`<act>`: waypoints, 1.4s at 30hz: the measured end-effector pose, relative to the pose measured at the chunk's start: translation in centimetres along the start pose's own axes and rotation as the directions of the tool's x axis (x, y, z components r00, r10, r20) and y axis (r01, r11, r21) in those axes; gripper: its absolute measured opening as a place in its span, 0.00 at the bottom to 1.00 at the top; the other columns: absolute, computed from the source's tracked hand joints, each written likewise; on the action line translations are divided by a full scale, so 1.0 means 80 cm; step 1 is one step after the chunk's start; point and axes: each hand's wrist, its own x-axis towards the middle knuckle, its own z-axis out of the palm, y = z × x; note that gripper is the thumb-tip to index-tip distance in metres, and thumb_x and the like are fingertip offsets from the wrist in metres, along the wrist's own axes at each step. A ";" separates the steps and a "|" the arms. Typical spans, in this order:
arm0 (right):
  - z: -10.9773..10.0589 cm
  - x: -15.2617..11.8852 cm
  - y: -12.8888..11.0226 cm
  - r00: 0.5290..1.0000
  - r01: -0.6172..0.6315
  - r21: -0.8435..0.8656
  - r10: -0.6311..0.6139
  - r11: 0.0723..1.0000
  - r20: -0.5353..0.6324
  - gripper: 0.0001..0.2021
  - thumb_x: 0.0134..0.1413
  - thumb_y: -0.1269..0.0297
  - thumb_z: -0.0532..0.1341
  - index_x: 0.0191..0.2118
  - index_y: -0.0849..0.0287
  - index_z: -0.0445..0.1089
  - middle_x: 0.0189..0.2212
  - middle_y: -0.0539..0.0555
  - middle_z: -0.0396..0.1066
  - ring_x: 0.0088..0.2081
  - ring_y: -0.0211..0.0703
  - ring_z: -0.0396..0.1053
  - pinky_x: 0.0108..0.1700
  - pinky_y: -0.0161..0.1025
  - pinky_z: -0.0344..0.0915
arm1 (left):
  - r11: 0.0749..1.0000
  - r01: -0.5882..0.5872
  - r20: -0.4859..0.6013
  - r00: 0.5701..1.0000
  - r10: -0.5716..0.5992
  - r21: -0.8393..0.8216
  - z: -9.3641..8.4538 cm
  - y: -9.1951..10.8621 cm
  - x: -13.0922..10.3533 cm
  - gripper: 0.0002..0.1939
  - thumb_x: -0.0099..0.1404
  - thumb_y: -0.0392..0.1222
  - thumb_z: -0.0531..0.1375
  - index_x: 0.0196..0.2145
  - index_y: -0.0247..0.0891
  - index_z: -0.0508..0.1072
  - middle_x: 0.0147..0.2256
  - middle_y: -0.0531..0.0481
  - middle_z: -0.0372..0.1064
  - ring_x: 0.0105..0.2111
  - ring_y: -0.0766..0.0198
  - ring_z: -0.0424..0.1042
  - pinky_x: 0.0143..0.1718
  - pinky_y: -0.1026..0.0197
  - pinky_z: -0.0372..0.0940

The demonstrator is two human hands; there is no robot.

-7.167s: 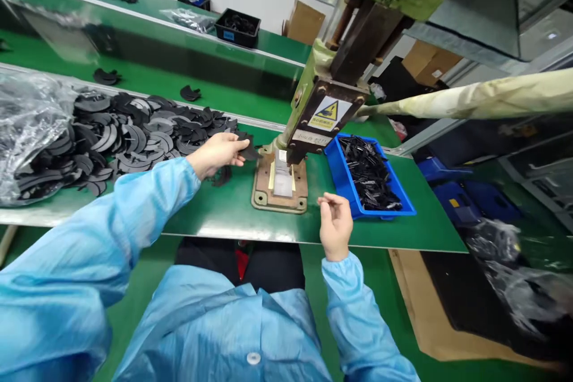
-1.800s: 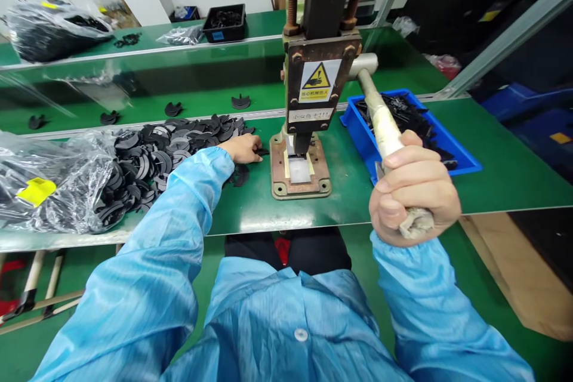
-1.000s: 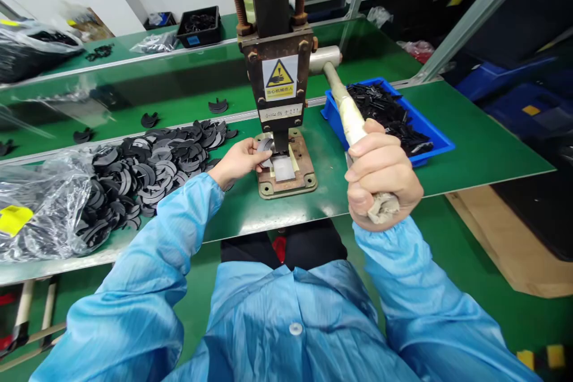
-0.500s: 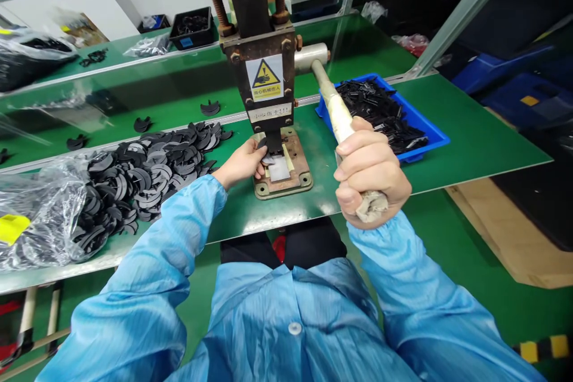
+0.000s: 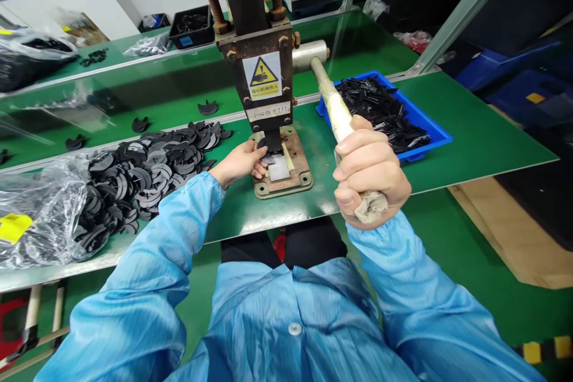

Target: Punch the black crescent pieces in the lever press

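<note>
My left hand (image 5: 246,161) pinches a curved black plastic part (image 5: 265,154) at the foot of a hand press (image 5: 259,48). The part's inner end lies under the press ram (image 5: 273,141), where the contact is hard to make out. Below it, a bright metal plate (image 5: 280,168) sits on the rusty press base (image 5: 299,161). My right hand (image 5: 373,173) is wrapped round the tape-covered press lever (image 5: 338,114), which slopes down toward me from the silver hub (image 5: 312,55).
Left of the press lies a heap of curved black parts (image 5: 152,173), spilling from a clear plastic bag (image 5: 40,221). A blue tray (image 5: 436,138) of black pieces stands at the right. Several loose parts and a black bin (image 5: 190,42) are farther back.
The view has shifted very slightly. Both hands keep their grip, the left on the part and the right on the lever, with no clear movement of either.
</note>
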 end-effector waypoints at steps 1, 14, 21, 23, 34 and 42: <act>0.000 0.000 0.000 1.000 -0.003 -0.003 0.003 1.000 0.002 0.10 0.64 0.56 0.68 0.34 0.51 0.70 0.31 0.44 0.73 0.49 0.42 0.78 0.71 0.62 0.70 | 1.000 0.001 0.004 1.000 -0.001 0.004 0.000 0.000 0.000 0.16 0.76 0.49 0.66 0.40 0.40 0.64 0.24 0.53 0.75 0.19 0.65 0.76 0.22 0.65 0.72; 0.004 0.000 0.001 1.000 0.000 0.001 0.000 1.000 -0.027 0.11 0.64 0.55 0.68 0.33 0.51 0.70 0.30 0.44 0.72 0.48 0.41 0.78 0.71 0.61 0.70 | 0.990 -0.004 -0.007 1.000 0.005 0.139 0.001 0.001 0.007 0.16 0.75 0.52 0.67 0.38 0.40 0.67 0.21 0.53 0.72 0.18 0.65 0.75 0.20 0.67 0.67; 0.009 -0.001 -0.001 0.998 -0.009 -0.020 0.007 1.000 -0.065 0.12 0.65 0.54 0.67 0.32 0.51 0.68 0.29 0.43 0.71 0.46 0.41 0.78 0.68 0.63 0.72 | 0.971 0.051 -0.116 0.993 -0.025 0.233 0.018 0.018 0.006 0.11 0.74 0.49 0.67 0.47 0.40 0.75 0.19 0.56 0.70 0.16 0.65 0.72 0.19 0.68 0.62; 0.008 -0.001 -0.001 0.998 -0.011 -0.032 0.009 0.999 -0.059 0.12 0.65 0.54 0.67 0.32 0.51 0.68 0.29 0.43 0.71 0.46 0.41 0.78 0.68 0.62 0.72 | 0.972 0.082 -0.130 0.990 -0.054 0.220 0.021 0.018 0.006 0.11 0.76 0.49 0.66 0.45 0.40 0.74 0.19 0.55 0.70 0.17 0.65 0.72 0.20 0.68 0.63; 0.003 0.002 0.003 0.999 -0.002 -0.062 -0.001 0.998 -0.049 0.15 0.62 0.52 0.69 0.29 0.51 0.68 0.29 0.43 0.73 0.43 0.42 0.79 0.67 0.64 0.74 | 0.728 -0.459 -0.044 0.831 0.554 0.509 0.047 -0.059 -0.086 0.11 0.78 0.50 0.59 0.51 0.43 0.74 0.43 0.45 0.78 0.41 0.58 0.78 0.46 0.56 0.72; 0.009 0.000 0.012 0.993 0.012 -0.062 -0.019 0.998 -0.115 0.23 0.61 0.48 0.69 0.23 0.53 0.62 0.24 0.44 0.69 0.40 0.41 0.77 0.65 0.66 0.75 | 0.422 0.124 -0.345 0.794 0.501 0.898 -0.067 -0.114 -0.129 0.20 0.77 0.55 0.58 0.56 0.40 0.76 0.53 0.35 0.76 0.55 0.41 0.73 0.57 0.44 0.65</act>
